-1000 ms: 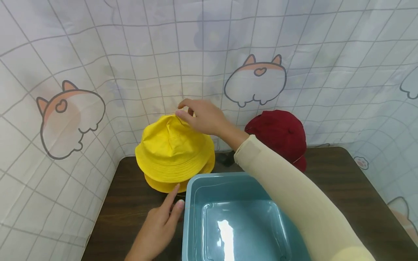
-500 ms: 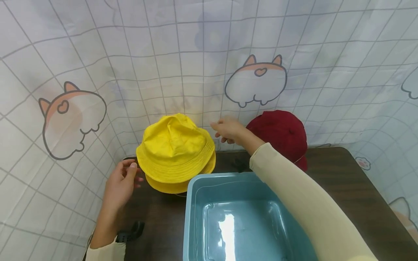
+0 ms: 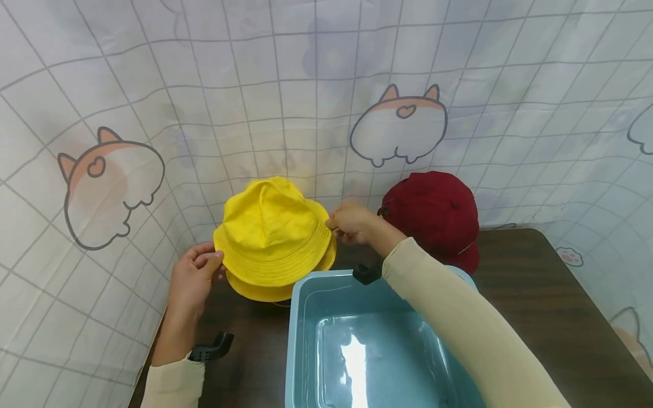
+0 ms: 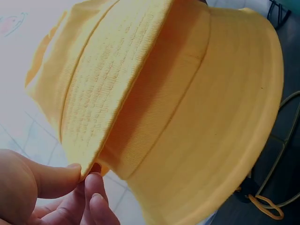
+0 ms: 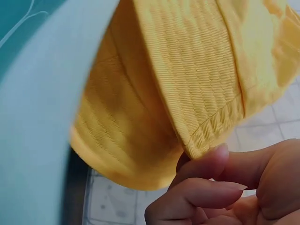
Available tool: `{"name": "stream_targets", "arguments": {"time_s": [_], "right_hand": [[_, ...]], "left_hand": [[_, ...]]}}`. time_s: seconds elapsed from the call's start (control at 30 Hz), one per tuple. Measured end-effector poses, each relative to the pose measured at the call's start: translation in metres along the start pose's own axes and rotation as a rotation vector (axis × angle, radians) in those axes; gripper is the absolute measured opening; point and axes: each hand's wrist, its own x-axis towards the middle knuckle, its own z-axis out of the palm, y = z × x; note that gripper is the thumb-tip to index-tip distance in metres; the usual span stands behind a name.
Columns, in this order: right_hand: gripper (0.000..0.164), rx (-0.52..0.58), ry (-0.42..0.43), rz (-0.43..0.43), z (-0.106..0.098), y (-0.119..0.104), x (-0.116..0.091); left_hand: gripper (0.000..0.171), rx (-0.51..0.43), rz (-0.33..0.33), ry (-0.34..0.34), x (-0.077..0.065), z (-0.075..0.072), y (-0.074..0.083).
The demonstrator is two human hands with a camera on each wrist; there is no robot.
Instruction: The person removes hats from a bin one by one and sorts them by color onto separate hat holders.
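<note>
A yellow bucket hat [image 3: 270, 226] sits on top of a second yellow hat [image 3: 255, 290], whose brim shows beneath it. At the left side, my left hand [image 3: 191, 275] pinches the upper hat's brim [image 4: 110, 93] between thumb and fingers. My right hand [image 3: 354, 222] pinches the opposite side of the same brim [image 5: 201, 93]. In the left wrist view the lower hat's brim [image 4: 225, 117] flares out below the pinched one. A thin cord [image 4: 267, 206] hangs beside it.
A blue plastic tub [image 3: 293, 340] stands in front of the hats, under my right forearm. Dark red caps [image 3: 433, 212] lie at the back right of the dark wooden table [image 3: 525, 283]. A white grid-patterned cloth [image 3: 316, 85] hangs behind and along the sides.
My left hand has moved from the hats' front to their left side. My right hand has come down from the crown to the right brim. Both now pinch the upper hat's brim.
</note>
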Motion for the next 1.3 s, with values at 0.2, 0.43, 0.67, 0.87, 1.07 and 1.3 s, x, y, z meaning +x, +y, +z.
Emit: {"name": "stream_targets", "arguments": {"time_s": [0.2, 0.43, 0.67, 0.87, 1.07, 1.3], "right_hand": [[0.018, -0.023, 0.053, 0.009, 0.006, -0.002, 0.000], [0.017, -0.001, 0.112, 0.012, 0.009, -0.003, 0.001], [0.026, -0.216, 0.122, 0.019, 0.008, 0.001, 0.000], [0.032, -0.474, 0.140, 0.033, 0.013, 0.007, 0.008], [0.026, -0.535, 0.143, 0.068, 0.018, 0.006, 0.007], [0.031, -0.486, 0.097, -0.003, 0.016, 0.012, -0.015]], "left_hand": [[0.044, -0.046, 0.020, 0.059, 0.002, 0.004, -0.002], [0.039, -0.098, 0.064, 0.148, 0.004, 0.010, -0.002], [0.037, -0.018, 0.026, 0.097, 0.002, 0.011, -0.009], [0.036, 0.029, 0.004, 0.044, 0.004, 0.012, -0.017], [0.043, 0.079, 0.000, -0.093, 0.015, 0.007, -0.021], [0.062, 0.315, 0.081, -0.355, 0.030, -0.020, -0.002]]}}
